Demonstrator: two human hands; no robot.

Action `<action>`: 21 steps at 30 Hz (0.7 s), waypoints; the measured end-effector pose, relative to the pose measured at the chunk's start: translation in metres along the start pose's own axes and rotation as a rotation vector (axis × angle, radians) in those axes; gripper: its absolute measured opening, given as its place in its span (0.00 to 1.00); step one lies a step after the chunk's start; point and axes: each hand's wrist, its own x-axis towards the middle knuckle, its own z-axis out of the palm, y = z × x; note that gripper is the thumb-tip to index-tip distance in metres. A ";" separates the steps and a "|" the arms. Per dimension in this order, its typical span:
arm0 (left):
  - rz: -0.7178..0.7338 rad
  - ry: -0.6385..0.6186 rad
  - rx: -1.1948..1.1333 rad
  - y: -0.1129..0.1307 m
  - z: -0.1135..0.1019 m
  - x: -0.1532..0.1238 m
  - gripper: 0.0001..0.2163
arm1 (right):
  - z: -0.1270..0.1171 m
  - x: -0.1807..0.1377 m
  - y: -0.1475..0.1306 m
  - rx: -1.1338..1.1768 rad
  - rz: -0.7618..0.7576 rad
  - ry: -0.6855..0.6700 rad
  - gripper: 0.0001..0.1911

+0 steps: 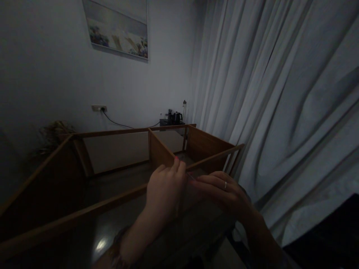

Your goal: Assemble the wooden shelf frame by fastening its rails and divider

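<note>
A wooden cabinet frame [117,132] lies on its back on the floor, with a middle divider [159,149] and open compartments. My left hand [164,188] is over the front rail near the divider, fingers closed together as if pinching something small that I cannot make out. My right hand [224,190], wearing a ring, reaches in from the right with its fingers stretched toward the left hand's fingertips. A thin, faint object shows between the two hands, too dim to name.
Long pale curtains [275,104] hang at the right. A picture [117,28] is on the wall, a socket with a cable [99,108] below it. A kettle [177,117] stands on a small dark stand. A plant [52,134] sits at the left.
</note>
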 end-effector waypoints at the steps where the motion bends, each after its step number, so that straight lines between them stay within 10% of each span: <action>1: -0.001 -0.002 0.001 0.000 0.000 0.000 0.06 | 0.000 0.000 0.001 -0.012 -0.004 -0.003 0.13; 12: -0.007 -0.001 -0.023 0.001 -0.001 -0.001 0.07 | 0.039 0.005 0.010 0.081 -0.024 0.239 0.05; 21: 0.014 0.008 0.016 0.001 0.002 0.000 0.08 | 0.105 0.005 -0.030 0.484 0.651 0.809 0.12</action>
